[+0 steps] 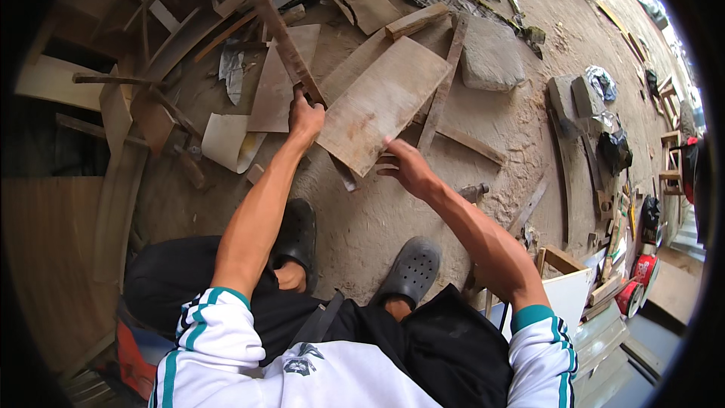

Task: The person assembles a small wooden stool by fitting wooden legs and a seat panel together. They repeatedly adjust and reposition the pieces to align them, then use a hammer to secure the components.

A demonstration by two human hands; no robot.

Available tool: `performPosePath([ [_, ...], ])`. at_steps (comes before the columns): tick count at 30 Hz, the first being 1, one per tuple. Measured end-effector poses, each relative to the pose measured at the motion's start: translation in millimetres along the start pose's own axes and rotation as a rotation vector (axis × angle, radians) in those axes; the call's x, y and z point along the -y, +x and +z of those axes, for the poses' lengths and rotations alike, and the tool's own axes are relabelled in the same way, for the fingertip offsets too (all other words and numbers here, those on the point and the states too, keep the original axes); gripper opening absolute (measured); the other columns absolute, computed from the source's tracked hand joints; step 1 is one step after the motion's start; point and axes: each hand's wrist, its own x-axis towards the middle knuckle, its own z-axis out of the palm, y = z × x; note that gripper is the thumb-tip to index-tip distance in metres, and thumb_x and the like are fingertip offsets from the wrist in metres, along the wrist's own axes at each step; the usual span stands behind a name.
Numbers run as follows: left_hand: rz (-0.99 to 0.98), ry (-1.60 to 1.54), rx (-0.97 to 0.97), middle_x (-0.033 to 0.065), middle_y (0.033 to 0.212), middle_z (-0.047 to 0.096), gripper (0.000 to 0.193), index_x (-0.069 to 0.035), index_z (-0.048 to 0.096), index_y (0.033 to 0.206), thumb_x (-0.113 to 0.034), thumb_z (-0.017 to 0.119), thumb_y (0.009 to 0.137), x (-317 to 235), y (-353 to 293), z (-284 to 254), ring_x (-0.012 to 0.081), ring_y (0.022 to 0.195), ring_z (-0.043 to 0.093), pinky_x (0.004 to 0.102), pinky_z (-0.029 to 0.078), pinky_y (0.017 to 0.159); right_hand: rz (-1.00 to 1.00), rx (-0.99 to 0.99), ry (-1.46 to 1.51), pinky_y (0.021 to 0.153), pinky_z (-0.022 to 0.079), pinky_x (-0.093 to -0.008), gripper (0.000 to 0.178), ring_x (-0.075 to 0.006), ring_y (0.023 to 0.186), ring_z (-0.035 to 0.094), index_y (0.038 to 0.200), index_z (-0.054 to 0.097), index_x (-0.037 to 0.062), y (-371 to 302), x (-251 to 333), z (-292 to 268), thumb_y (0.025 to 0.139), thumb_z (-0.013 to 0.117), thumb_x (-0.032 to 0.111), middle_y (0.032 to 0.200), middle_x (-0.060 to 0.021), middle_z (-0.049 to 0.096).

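Observation:
My left hand (306, 117) is closed around the near end of a long, narrow brown wooden strip (276, 26), which slants away to the upper left. Just right of it lies a rectangular, dusty wooden board (385, 98), tilted over other wood pieces, with brown stains on its face. At the board's near right edge is my right hand (411, 170), its fingers apart and one fingertip at the edge. That hand is slightly blurred. A thin dark piece (346, 174) sticks out below the board's near corner.
Scrap boards and slats lie around the far left, beside a curled pale sheet (224, 143). A grey stone block (491, 53) sits beyond the board. A hammer (474, 192) rests right of my right wrist. More blocks (574, 98) and timber line the right side.

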Motion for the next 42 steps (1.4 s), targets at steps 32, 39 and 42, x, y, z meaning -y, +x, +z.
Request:
performPosePath([
  [32,-0.095,-0.275,0.526,0.0183,0.137,0.049,0.065,-0.006,0.03,0.146,-0.004,0.061,0.089,14.8,147.7,-22.9,0.0284,0.117,0.055,0.0393,0.053,0.089,-0.339,-0.507,0.188,0.079,0.061,-0.0429,0.027,-0.0226,0.096,0.066,0.112,0.053,0.0013,37.0,38.6,90.5,0.094,0.062,0.02,0.105,-0.0079,0.062],
  [39,-0.173,-0.469,0.767,0.0125,0.122,0.056,0.062,-0.014,0.033,0.143,-0.004,0.06,0.088,-40.3,100.2,-40.5,0.0198,0.098,0.061,0.0353,0.057,0.077,-0.475,-0.593,0.275,0.083,0.059,-0.0419,0.029,-0.0228,0.099,0.066,0.115,0.054,0.0011,7.1,54.7,81.2,0.092,0.059,0.018,0.109,-0.0082,0.064],
  [42,-0.038,-0.487,0.709,0.0121,0.122,0.054,0.061,-0.013,0.034,0.142,-0.007,0.06,0.087,-84.1,79.9,-28.8,0.0189,0.098,0.06,0.0352,0.056,0.072,-0.564,-0.596,0.319,0.094,0.052,-0.0428,0.039,-0.0265,0.11,0.062,0.125,0.049,-0.003,-10.8,70.0,50.5,0.092,0.054,0.016,0.121,-0.0137,0.062],
])
